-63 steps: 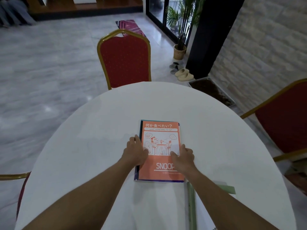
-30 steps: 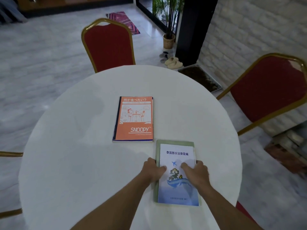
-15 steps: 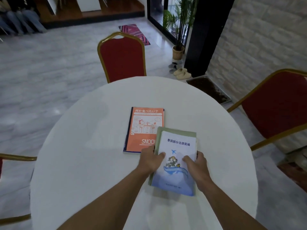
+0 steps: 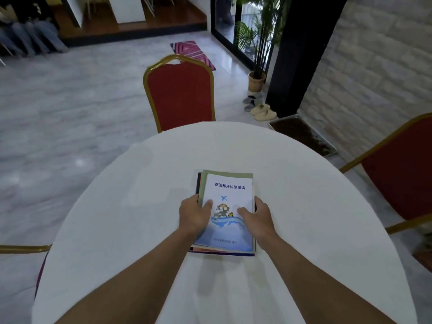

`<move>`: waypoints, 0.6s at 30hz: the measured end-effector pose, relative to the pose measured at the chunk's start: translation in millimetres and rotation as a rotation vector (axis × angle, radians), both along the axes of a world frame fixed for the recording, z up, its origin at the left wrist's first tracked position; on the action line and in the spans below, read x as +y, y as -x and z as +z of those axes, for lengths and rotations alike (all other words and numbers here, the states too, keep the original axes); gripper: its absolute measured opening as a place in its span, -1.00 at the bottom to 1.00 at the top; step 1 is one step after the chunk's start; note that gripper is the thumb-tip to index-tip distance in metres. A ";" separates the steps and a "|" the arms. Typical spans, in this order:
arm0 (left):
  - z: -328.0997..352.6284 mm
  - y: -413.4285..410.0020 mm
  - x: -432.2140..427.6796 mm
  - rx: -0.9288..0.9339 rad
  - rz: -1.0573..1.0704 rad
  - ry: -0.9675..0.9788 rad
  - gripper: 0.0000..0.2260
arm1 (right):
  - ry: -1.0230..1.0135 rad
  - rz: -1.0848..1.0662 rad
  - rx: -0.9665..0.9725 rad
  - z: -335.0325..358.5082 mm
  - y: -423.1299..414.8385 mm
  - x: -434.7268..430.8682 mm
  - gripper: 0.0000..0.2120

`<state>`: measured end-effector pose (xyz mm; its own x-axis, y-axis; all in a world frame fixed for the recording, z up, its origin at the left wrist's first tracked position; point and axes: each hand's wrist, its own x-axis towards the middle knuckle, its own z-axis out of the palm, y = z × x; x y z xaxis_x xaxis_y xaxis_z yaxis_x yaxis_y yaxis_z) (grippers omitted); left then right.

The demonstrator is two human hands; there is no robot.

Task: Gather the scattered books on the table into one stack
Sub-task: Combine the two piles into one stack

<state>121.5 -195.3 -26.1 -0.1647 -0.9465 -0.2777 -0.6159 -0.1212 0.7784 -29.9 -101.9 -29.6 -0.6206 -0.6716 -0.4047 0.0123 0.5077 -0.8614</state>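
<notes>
A white and blue booklet (image 4: 230, 190) with Chinese title lies on top of a green book (image 4: 224, 173), and both sit on the orange book, of which only a thin edge (image 4: 199, 181) shows at the left. The stack rests in the middle of the round white table (image 4: 304, 206). My left hand (image 4: 195, 215) grips the stack's left side with the thumb on the cover. Gripping the right side is my right hand (image 4: 257, 217), its thumb also on the cover.
A red chair (image 4: 180, 92) with gold frame stands at the table's far side, another red chair (image 4: 402, 169) at the right. A gold chair rail (image 4: 23, 248) shows at the left. Slippers, a potted plant and a floor tray lie beyond.
Both hands carried the white booklet and green book to the left and up onto the orange book, which is now almost covered.
</notes>
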 end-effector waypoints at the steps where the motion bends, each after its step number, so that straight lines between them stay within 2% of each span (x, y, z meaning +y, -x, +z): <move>1: -3.7 -0.3 -5.5 -0.015 -0.008 0.007 -0.76 | -0.006 0.007 0.001 -2.8 0.4 -5.9 -0.78; 6: -22.3 -3.9 -12.9 -0.081 -0.090 0.041 -0.68 | -0.095 0.044 0.090 -16.1 -4.5 -23.6 -0.68; 10: -31.5 -8.7 -12.6 -0.266 -0.190 0.154 -0.66 | -0.326 0.103 0.357 -20.3 -10.5 -25.5 -0.64; 12: -35.1 -15.2 -18.0 -0.285 -0.234 0.174 -0.66 | -0.310 0.114 0.409 -23.6 -9.2 -20.5 -0.68; 14: -38.5 -22.8 -22.4 -0.108 -0.224 0.079 -0.71 | -0.176 0.087 0.337 -29.4 -6.0 -12.2 -0.67; 16: -41.8 -28.4 -20.7 0.152 -0.204 -0.026 -0.75 | -0.047 0.070 0.213 -35.4 -6.3 -3.7 -0.54; 18: -44.7 -28.4 -12.0 0.324 -0.224 -0.111 -0.63 | 0.012 0.083 0.135 -40.7 -9.9 1.8 -0.40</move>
<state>149.9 -207.3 -70.8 -0.4593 -0.8442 -0.2762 -0.3616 -0.1063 0.9263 -20.0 -100.1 -70.3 -0.6107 -0.7272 -0.3134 -0.1455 0.4921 -0.8583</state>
